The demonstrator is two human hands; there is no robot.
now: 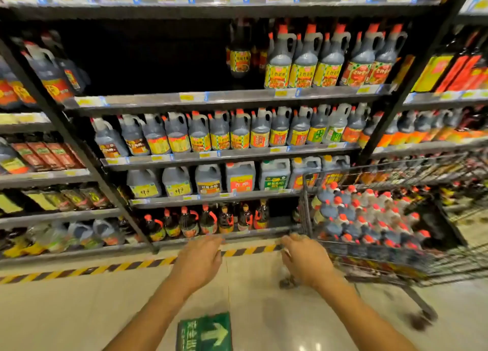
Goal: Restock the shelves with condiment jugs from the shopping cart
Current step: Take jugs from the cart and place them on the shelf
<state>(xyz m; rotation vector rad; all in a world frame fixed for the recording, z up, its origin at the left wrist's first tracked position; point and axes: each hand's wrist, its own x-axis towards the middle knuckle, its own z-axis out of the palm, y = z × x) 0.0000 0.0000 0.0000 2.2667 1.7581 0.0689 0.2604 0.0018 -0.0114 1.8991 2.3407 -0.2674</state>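
Left hand [199, 261] and right hand [303, 261] hover with grip released, jugs [369, 218] crowd the cart [305, 205], and the shelf [237, 97] gap suggests most restocking remains.

Upper shelf [158, 101]: left and middle stretch open, dark gap reaching to back. Right end blocked by tight row of tall jugs [330, 60]; lone bottle [239, 52] at gap's edge. Next shelf down packed end to end with smaller jugs [219, 131]. Shopping cart [306, 205], heaped with capped jugs [369, 218], crowds lower shelves' right end. Floor [79, 311] before shelving open.
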